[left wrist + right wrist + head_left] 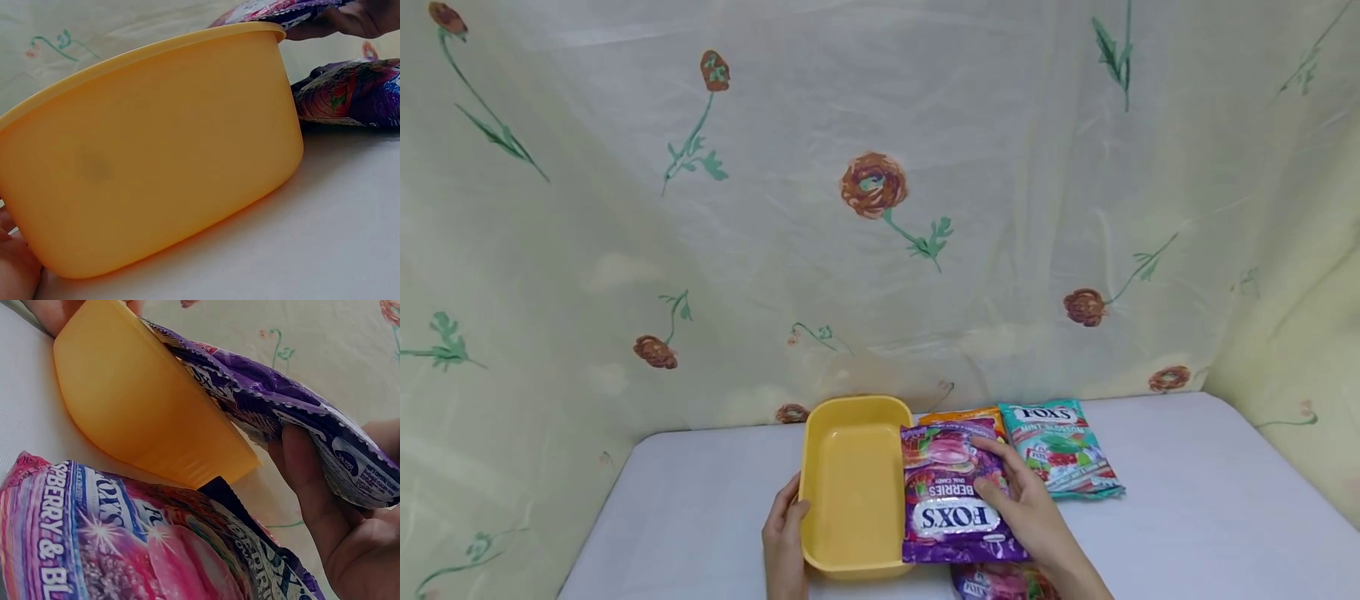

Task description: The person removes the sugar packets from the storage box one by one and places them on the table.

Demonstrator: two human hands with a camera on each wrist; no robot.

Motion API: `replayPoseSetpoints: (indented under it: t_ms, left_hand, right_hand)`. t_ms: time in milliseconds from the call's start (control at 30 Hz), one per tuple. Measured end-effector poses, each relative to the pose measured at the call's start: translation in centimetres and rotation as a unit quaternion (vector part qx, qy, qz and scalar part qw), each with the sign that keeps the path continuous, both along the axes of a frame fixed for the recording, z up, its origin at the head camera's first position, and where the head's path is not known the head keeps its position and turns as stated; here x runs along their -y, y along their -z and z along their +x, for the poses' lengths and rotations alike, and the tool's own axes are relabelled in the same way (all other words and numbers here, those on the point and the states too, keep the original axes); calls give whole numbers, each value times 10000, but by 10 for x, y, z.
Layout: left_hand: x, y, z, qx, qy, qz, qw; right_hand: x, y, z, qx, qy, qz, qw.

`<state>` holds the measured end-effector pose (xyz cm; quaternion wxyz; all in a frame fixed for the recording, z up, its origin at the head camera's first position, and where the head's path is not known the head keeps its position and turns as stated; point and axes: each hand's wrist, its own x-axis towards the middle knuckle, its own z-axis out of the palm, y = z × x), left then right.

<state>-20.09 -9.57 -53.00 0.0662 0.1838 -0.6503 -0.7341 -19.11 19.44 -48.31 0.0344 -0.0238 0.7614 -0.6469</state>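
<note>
My left hand holds the left side of a yellow plastic tub, its thumb at the rim. In the left wrist view the tub's outer wall fills much of the picture. My right hand grips a purple bag of Fox's Berries candy by its right side, thumb on one face and fingers on the other. Raised above the table, the bag overlaps the tub's right rim in the head view. Another berry candy bag lies below it on the table.
To the right lies a teal Fox's Mint Blossom bag, beside a mostly covered orange bag. A white-covered table carries everything. Floral cloth hangs behind the table and along both sides.
</note>
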Motion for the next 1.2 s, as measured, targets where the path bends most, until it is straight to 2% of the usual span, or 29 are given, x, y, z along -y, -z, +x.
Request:
replayPoseSetpoints:
  t_ms: [133,367,600,800,967,1200]
  left_hand:
    - [-2,-1,-1,-26,-10,38,10000]
    - [-2,-3,0,-121,65,76,9999]
    - [-3,-1,2,-234,45,50,9997]
    - [-2,1,1,-218,48,26,9997]
    - [-2,0,1,-244,20,125,9996]
    - [-2,0,1,-347,64,267,9990]
  right_hand:
    - [-2,0,0,96,38,-24,9999]
    - [-8,-3,1,5,40,-199,9998]
    - [-20,-9,4,378,-7,-557,9977]
    - [-30,-11,5,471,-71,-692,9965]
    - [-36,-13,6,420,-147,-703,9965]
    - [-52,-14,10,545,1,-587,9968]
